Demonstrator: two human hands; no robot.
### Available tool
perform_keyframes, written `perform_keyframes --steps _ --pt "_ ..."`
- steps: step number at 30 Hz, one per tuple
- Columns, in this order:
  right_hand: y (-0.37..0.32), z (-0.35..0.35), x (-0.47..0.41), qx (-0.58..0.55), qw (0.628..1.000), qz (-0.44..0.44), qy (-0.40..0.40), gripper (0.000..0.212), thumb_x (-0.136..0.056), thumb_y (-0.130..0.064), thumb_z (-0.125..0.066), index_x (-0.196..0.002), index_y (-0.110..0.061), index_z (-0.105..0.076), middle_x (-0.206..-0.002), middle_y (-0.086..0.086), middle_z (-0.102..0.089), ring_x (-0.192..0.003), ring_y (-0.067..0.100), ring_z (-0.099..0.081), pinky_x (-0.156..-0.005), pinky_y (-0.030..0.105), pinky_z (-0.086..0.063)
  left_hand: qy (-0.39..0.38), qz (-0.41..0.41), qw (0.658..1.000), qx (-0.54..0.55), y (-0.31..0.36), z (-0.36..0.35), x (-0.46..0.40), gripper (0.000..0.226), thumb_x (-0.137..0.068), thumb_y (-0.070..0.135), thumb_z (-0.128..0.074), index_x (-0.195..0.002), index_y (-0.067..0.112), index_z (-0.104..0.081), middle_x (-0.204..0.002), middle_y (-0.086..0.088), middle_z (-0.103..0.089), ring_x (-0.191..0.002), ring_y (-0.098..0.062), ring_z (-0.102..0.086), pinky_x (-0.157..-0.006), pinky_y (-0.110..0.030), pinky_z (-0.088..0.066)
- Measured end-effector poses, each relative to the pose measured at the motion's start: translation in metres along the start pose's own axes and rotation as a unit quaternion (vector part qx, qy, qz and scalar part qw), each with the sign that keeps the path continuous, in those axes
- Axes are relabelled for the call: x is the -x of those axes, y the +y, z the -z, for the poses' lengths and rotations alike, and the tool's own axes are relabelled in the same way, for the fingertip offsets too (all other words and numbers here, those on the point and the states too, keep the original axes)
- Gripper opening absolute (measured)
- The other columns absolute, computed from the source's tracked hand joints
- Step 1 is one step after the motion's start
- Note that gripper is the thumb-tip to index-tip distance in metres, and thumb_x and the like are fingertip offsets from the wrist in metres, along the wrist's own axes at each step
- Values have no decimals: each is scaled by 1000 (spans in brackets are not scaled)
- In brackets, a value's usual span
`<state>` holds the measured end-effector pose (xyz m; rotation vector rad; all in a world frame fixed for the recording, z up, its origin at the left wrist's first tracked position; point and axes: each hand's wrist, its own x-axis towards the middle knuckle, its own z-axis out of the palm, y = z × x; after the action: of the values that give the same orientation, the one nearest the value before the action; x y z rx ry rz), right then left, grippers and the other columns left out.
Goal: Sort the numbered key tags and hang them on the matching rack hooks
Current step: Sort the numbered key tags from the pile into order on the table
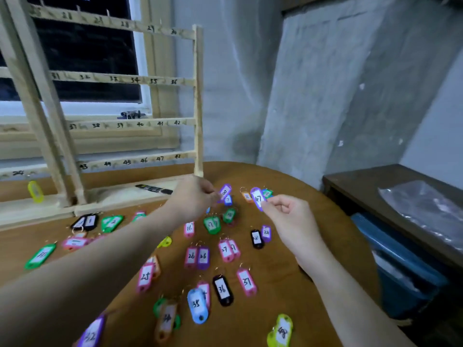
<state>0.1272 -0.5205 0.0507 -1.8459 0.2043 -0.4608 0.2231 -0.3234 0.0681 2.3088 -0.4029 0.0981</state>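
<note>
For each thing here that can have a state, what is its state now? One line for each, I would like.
Left hand: pinches purple tag 8, lifted off the table.
Right hand: pinches purple tag 47, lifted.
Rack: upright; visible hooks 31 to 48 bare.
Yellow tag: upright at the rack's foot, below the label 24.
Black tag 36: flat on the table, unsorted.

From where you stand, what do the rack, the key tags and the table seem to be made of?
The rack: pale unfinished wood, judging by its matt square slats with handwritten numbers. The key tags, like the black one marked 36: probably glossy coloured plastic, with white paper-like labels and thin metal-looking rings. The table: a smooth brown top, possibly wood or laminate; I cannot tell which.
</note>
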Motion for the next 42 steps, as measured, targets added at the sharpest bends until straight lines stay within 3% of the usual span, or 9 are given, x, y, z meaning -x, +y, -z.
perform_keyframes --steps 3,8,11,16,21,24,32,38,42 --pt "15 15 -13 45 999 -15 18 14 -93 -17 -70 -79 -18 -72 -61 -10 -69 -48 2 -58 -48 16 -39 -23 6 999 -25 10 -26 -25 28 -93 26 -68 -67 17 -73 -67 -5 -68 -62 -14 -56 -49 -18 -36" --pt "32 31 -34 68 996 -29 53 12 -93 -17 -69 -81 -18 -73 -67 -3 -73 -62 15 -67 -47 17 -45 -50 55 996 -47 19 -62 -61 29 -92 32 -67 -64 25 -71 -64 6 -68 -69 -17 -63 -81 -36 -54" --pt "42 36 -45 45 996 -53 56 11 -93 -18 -68 -84 -19 -73 -55 -11 -65 -43 2 -53 -42 15 -35 -51 61 993 -90 25 -77 -79 29 -91 30 -64 -64 25 -70 -67 8 -68 -82 -20 -64 -100 -49 -48" --pt "45 39 -46 43 997 -39 49 9 -96 -20 -67 -90 -21 -73 -56 -11 -63 -44 -1 -53 -42 15 -36 -57 54 980 -185 20 -92 -98 26 -94 36 -61 -72 24 -67 -74 6 -66 -87 -22 -60 -110 -51 -33" --pt "46 37 -44 70 995 -37 55 11 -95 -22 -68 -85 -22 -73 -75 -6 -76 -70 8 -71 -56 25 -54 8 -41 952 -303 20 -89 -96 20 -92 41 -60 -83 29 -73 -76 5 -64 -93 -25 -59 -89 -41 -22" --pt "43 36 -42 32 997 -48 48 10 -94 -19 -68 -86 -20 -74 -72 -6 -75 -60 0 -64 -51 15 -45 22 -57 952 -299 19 -79 -92 20 -92 41 -58 -79 29 -68 -81 3 -67 -98 -26 -57 -90 -42 -23" --pt "5 34 1 16 999 -40 9 11 -94 -21 -68 -85 -17 -72 -50 -9 -56 -44 7 -44 -46 23 -33 48 -77 959 -269 8 -26 -24 16 -89 31 -56 -78 22 -64 -81 0 -67 -91 -27 -56 -84 -41 -18" --pt "-25 40 71 82 996 -8 -45 18 -93 -20 -68 -76 -18 -73 -54 -1 -63 -46 8 -48 -49 23 -36 65 -82 964 -246 -10 10 58 16 -91 31 -56 -81 24 -66 -81 5 -68 -90 -25 -60 -94 -42 -30" --pt "-32 45 128 138 987 -12 -78 21 -93 -16 -68 -72 -14 -72 -47 -7 -60 -38 1 -48 -43 11 -32 82 -70 967 -233 -11 30 100 16 -90 28 -56 -79 22 -66 -80 5 -68 -86 -25 -59 -87 -39 -25"
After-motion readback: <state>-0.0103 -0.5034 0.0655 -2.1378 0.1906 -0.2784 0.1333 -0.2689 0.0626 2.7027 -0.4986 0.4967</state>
